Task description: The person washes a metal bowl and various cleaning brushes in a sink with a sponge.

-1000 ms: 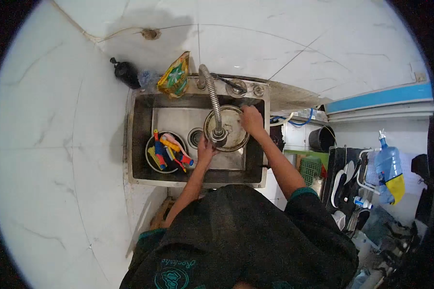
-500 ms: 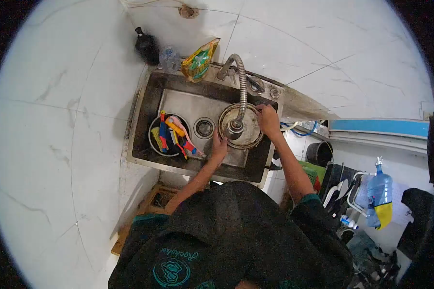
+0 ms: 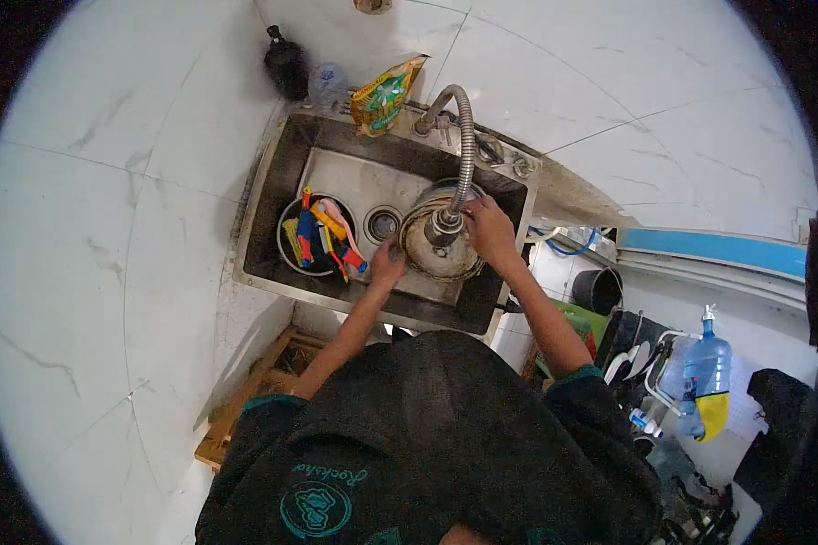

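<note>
A round, shallow, stained pan (image 3: pixel 427 261) with a brownish rim is held inside the metal sink (image 3: pixel 341 173). At its upper right, my right hand (image 3: pixel 493 232) is closed on the rim. My left hand (image 3: pixel 388 265) is at the left rim, its fingers curled against the edge and partly hidden. The faucet's flexible hose (image 3: pixel 466 154) arches over, and its spray head (image 3: pixel 444 222) covers part of the pan. A round metal basin (image 3: pixel 439 188) shows partly behind the pan. Left of the drain (image 3: pixel 384 222) stands a round bowl (image 3: pixel 286 259) filled with several colourful-handled utensils (image 3: pixel 323 232).
On the sink's back ledge stand a yellow-green pouch (image 3: pixel 386 100), a clear plastic bottle (image 3: pixel 328 86) and a dark bottle (image 3: pixel 285 65). Tiled walls close in behind and left. To the right are a dark bucket (image 3: pixel 598 289) and a blue water bottle (image 3: pixel 707 363).
The pan has shifted down and left and turned, uncovering the round metal basin behind it. Both hands have moved left with it. The camera view has shifted slightly.
</note>
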Demonstrator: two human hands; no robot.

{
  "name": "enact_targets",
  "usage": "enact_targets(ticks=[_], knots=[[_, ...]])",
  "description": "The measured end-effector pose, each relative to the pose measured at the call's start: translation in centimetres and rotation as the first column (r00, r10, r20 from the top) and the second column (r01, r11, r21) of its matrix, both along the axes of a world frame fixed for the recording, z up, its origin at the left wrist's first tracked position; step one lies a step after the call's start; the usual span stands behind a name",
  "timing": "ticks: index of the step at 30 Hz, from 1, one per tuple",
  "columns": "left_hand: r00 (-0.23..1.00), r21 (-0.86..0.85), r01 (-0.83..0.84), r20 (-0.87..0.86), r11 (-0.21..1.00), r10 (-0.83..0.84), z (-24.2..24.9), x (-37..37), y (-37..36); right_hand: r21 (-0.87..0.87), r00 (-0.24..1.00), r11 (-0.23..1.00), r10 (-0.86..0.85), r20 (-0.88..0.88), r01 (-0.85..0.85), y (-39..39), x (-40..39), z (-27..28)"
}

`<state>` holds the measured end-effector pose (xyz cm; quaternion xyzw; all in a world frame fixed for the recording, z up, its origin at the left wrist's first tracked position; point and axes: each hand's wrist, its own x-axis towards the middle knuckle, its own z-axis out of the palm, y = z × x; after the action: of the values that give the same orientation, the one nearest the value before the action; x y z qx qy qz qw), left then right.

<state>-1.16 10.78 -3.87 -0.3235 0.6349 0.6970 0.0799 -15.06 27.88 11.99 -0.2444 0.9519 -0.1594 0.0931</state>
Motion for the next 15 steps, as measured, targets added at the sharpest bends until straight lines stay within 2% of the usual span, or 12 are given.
enact_targets(ticks=[1,5,9,12,15], knots=[[0.998,-0.073,0.000,-0.064,0.997,-0.004,-1.7,0.1,-0.5,0.015,1.000,1.000,0.021,0.018,-0.021,-0.1,0.3,0.4],[0.994,-0.177,0.068,-0.071,0.982,-0.082,0.1,0.4,-1.7,0.007,0.997,0.997,0.071,-0.015,-0.071,-0.7,1.1,1.4],[0.978,-0.385,0.118,-0.117,0.915,-0.175,3.2,0.5,-2.0,0.010,0.998,0.998,0.057,-0.015,-0.056,-0.9,1.7,1.3],[0.993,-0.203,0.111,-0.023,0.973,-0.119,0.6,0.8,-2.4,0.002,0.998,0.999,0.051,-0.042,-0.051,-0.6,1.7,0.6],[0.957,-0.415,0.136,-0.180,0.900,-0.228,-0.9,0.9,-2.5,-0.040,0.997,0.998,0.035,-0.065,-0.038,-0.3,1.2,0.2]])
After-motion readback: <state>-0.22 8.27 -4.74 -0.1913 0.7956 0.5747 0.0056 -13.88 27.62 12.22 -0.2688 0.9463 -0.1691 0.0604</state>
